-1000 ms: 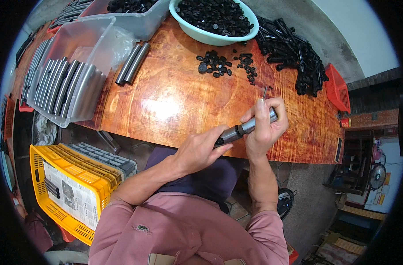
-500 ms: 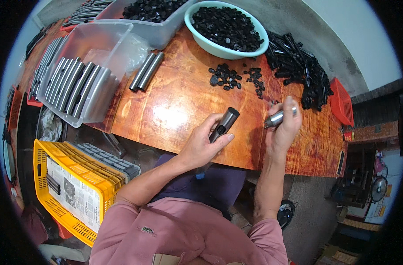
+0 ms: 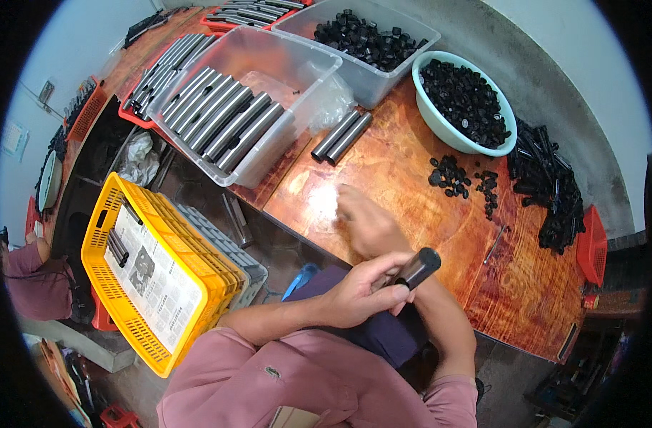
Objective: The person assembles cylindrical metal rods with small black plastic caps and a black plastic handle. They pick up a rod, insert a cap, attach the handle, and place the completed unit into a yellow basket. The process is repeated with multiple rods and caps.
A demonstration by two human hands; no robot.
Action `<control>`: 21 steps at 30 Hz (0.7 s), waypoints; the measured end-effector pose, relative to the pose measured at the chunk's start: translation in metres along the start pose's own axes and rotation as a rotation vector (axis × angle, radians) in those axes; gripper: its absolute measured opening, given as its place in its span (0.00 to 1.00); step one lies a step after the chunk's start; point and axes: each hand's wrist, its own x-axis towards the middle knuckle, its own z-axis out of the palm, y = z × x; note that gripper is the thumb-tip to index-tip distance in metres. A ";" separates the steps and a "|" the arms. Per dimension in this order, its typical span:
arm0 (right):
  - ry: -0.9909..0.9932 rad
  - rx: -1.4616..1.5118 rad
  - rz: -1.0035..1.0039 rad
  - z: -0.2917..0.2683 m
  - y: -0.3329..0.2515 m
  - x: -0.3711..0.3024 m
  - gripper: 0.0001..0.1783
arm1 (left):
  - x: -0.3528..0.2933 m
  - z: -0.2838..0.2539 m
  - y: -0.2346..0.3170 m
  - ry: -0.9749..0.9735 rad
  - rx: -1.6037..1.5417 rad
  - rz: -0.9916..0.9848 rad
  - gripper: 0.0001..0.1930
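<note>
My left hand [image 3: 365,291] is closed around a dark metal tube [image 3: 421,267], whose end points up and to the right. Beyond it, my right hand [image 3: 372,227] reaches leftward over the wooden table [image 3: 440,235], its forearm passing behind the left hand and tube. Motion blurs the right fingers, and whether they hold anything is unclear. Nearest beyond that hand, a pair of metal tubes [image 3: 342,137] lies on the table. A thin rod [image 3: 494,244] lies to the right.
A clear bin [image 3: 272,139] holds several metal tubes. Small black caps [image 3: 451,177] lie near a pale-blue basin [image 3: 440,118] full of black parts. Black pieces [image 3: 551,185] are heaped beside a red basket [image 3: 592,246]. A yellow crate [image 3: 129,321] stands at lower left.
The view has swung left. My right hand has moved from the right side across to the left, and the metal cylinder it held no longer shows. My left hand keeps the tube.
</note>
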 end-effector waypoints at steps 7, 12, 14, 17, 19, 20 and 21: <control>-0.026 -0.613 -0.356 0.089 0.008 0.076 0.13 | -0.023 -0.015 0.018 0.114 0.042 0.002 0.25; -0.145 -0.648 -0.234 0.107 0.012 0.078 0.18 | -0.026 -0.032 0.016 0.233 0.004 0.113 0.33; -0.100 -0.536 -0.203 0.104 0.010 0.078 0.19 | -0.024 -0.037 0.015 0.279 -0.042 0.147 0.31; -0.138 -0.265 -0.097 0.071 0.007 0.067 0.21 | -0.017 -0.039 0.018 0.337 -0.129 0.200 0.28; -0.093 -0.139 -0.032 0.025 0.015 0.045 0.22 | -0.010 -0.044 0.018 0.311 -0.208 0.216 0.26; -0.009 -0.183 -0.004 0.002 0.021 0.032 0.21 | -0.005 -0.046 0.022 0.306 -0.195 0.213 0.26; 0.073 -0.223 0.022 -0.022 0.024 0.020 0.20 | -0.002 -0.050 0.019 0.275 -0.180 0.220 0.27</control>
